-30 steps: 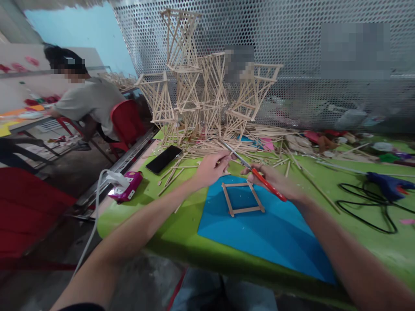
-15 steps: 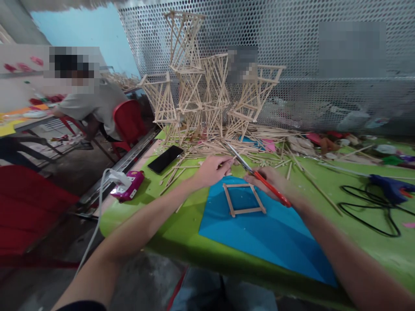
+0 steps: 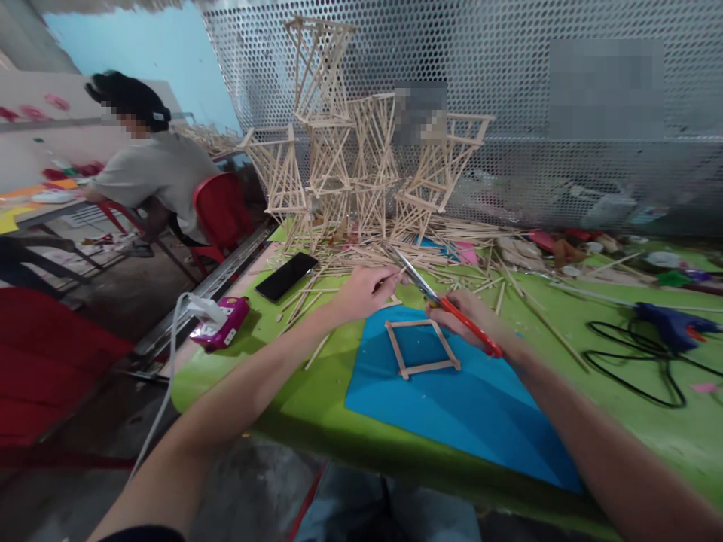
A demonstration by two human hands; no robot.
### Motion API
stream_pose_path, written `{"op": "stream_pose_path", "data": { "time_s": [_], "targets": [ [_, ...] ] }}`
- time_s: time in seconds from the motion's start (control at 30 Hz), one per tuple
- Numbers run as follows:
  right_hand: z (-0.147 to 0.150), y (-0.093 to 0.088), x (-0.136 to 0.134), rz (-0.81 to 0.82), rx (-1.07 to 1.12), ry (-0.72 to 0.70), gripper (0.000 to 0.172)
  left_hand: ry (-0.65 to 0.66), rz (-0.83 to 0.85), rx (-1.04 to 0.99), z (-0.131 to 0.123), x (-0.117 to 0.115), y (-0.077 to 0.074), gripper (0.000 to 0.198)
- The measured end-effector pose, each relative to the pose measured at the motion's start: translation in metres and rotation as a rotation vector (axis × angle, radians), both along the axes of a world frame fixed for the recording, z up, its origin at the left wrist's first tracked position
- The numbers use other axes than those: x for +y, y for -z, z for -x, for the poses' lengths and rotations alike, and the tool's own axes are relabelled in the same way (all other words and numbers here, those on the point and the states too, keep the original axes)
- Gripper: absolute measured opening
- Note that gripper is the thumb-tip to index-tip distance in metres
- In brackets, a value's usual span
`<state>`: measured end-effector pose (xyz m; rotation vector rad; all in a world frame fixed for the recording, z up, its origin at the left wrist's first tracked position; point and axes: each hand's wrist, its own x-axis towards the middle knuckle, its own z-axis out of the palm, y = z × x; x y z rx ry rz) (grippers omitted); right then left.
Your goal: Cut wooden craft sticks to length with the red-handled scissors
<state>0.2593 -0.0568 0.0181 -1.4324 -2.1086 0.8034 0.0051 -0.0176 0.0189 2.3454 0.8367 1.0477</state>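
My right hand (image 3: 468, 312) is closed on a pair of scissors (image 3: 466, 324) with long metal blades and red handles. The blades point up and left towards the pile of sticks. Just left of the blades, the fingers of my left hand (image 3: 367, 292) pinch a short pale wooden stick (image 3: 402, 277), mostly hidden by the fingertips. Below both hands, a square frame of flat wooden sticks (image 3: 426, 369) lies on a blue sheet (image 3: 395, 406).
Towers of thin sticks (image 3: 330, 162) stand at the back above loose sticks (image 3: 361, 258). On the green table (image 3: 226, 391) lie a phone (image 3: 286, 276), a purple power socket (image 3: 229, 324) and a blue glue gun (image 3: 669, 324) with black cord. A person (image 3: 152, 165) sits at another table, left.
The view has shifted slightly. My left hand stays beside the scissor blades, and a small pale piece now shows on the table edge of the blue sheet below it.
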Motion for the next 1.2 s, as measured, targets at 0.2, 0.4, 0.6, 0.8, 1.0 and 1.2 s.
{"op": "stream_pose_path", "data": {
  "time_s": [0.2,0.4,0.6,0.8,1.0,1.2],
  "targets": [
    [-0.007,-0.001,0.000,0.120,0.027,-0.063,0.038,-0.004,-0.035,-0.012,-0.001,-0.002,0.003,0.040],
    [-0.007,-0.004,-0.004,0.262,0.176,-0.112,0.032,-0.006,-0.112,-0.021,0.000,-0.004,0.003,0.042],
    [-0.014,-0.007,0.004,0.105,0.078,-0.124,0.031,-0.005,-0.035,-0.019,-0.002,-0.001,0.002,0.041],
    [-0.053,-0.004,0.027,-0.149,-0.282,0.154,0.047,-0.144,0.082,-0.154,-0.001,0.011,0.006,0.041],
    [-0.115,0.011,0.051,-0.115,-0.537,0.252,0.047,-0.192,-0.029,0.028,0.001,0.012,0.011,0.042],
    [-0.095,0.003,0.041,-0.321,-0.436,0.208,0.039,-0.219,-0.234,0.263,-0.001,0.011,0.018,0.039]
  ]
}}
